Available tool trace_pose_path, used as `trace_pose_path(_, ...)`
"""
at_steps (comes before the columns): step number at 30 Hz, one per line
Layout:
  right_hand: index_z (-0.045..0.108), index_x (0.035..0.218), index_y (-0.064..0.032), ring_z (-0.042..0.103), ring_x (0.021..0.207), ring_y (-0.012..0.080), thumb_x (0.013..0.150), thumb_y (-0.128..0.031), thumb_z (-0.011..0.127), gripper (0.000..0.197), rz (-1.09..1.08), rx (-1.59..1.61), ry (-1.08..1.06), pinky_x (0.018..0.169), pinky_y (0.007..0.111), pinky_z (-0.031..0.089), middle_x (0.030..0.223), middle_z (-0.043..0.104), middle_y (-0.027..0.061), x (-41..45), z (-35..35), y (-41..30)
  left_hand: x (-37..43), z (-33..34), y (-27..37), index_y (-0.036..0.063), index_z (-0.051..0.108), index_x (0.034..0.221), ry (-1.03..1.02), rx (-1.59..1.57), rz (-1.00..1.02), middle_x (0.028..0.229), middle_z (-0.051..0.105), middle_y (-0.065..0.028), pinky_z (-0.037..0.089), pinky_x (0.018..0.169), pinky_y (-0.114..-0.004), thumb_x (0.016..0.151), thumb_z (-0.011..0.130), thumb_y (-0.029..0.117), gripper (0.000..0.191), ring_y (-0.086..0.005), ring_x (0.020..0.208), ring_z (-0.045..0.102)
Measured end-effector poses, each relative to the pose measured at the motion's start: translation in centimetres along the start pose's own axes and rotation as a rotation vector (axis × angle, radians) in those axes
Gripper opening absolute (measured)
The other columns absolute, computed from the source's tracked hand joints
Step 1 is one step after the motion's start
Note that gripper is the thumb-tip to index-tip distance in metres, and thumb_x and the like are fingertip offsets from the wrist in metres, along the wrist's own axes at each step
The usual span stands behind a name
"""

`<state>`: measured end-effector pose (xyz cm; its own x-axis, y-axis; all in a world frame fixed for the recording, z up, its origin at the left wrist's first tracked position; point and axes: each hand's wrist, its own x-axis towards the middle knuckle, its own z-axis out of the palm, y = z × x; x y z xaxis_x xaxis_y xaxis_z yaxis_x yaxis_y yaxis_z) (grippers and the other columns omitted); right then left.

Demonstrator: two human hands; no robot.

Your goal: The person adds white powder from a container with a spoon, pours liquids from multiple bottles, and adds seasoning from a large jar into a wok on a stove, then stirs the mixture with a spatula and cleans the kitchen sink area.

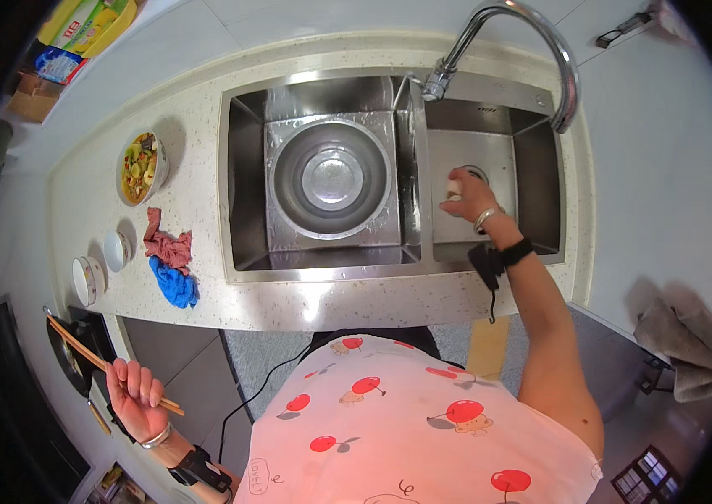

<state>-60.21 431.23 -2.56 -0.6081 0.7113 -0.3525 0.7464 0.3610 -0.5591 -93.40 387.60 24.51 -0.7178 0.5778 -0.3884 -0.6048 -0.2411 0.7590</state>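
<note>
At the lower left, my left hand (135, 400) is closed around a pair of wooden chopsticks (82, 346), whose far ends lie over a dark pan (69, 362). My right hand (474, 195) reaches into the smaller right sink basin (494, 142), with its fingers curled about a small whitish object (453, 189), too covered to identify. Beneath that hand the round drain is partly hidden. In the larger left basin rests a round metal bowl (332, 179), with water drops on the steel around it.
A chrome faucet (513, 9) arches over the right basin. Left on the speckled countertop (204, 126) stand a bowl of food (139, 167) and smaller white bowls (117, 251), beside a red cloth (168, 242) and a blue cloth (173, 283). A grey towel (683, 346) hangs at right.
</note>
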Motion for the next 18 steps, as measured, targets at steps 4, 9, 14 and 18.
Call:
trace_pose_path(4,0.050,0.105,-0.0133,0.058,0.085,0.0322,0.060,-0.027,0.076,0.054,-0.146,0.084,-0.142,0.074,0.039,0.046,0.090,0.061,0.0130,-2.8,1.8,-7.7,1.6,-1.3,0.2,0.0088,0.034,0.073,-0.063,-0.049,-0.015,0.056,0.024,0.0011,0.021,0.036,-0.023,0.097,0.033,0.026,0.029,-0.0086,0.045,0.019)
trace_pose_path(9,0.051,0.106,-0.0073,0.059,0.090,0.0337,0.065,-0.025,0.073,0.050,-0.040,-0.205,-0.353,0.077,0.040,0.047,0.094,0.061,0.0176,-2.1,7.8,-11.2,1.3,-2.9,1.1,0.0091,0.034,0.073,-0.131,-0.045,-0.032,0.056,0.024,0.0009,0.021,0.035,-0.023,0.097,0.033,0.026,0.029,-0.0086,0.044,0.019)
trace_pose_path(14,0.052,0.111,0.0009,0.057,0.099,0.0338,0.071,-0.030,0.071,0.054,0.060,-0.332,-0.546,0.083,0.039,0.048,0.105,0.059,0.0222,-0.3,10.5,-10.3,0.4,-4.4,1.9,0.0086,0.036,0.073,-0.073,-0.039,-0.011,0.055,0.024,0.0014,0.020,0.035,-0.024,0.097,0.036,0.026,0.029,-0.0085,0.043,0.019)
trace_pose_path(18,0.057,0.104,-0.0023,0.059,0.094,0.0335,0.075,-0.033,0.067,0.043,-0.017,-0.307,-0.465,0.080,0.041,0.047,0.098,0.061,0.0200,-1.3,8.2,-11.9,0.4,-5.0,1.7,0.0084,0.036,0.073,-0.042,-0.067,0.001,0.055,0.025,0.0008,0.020,0.034,-0.023,0.097,0.035,0.027,0.030,-0.0086,0.043,0.019)
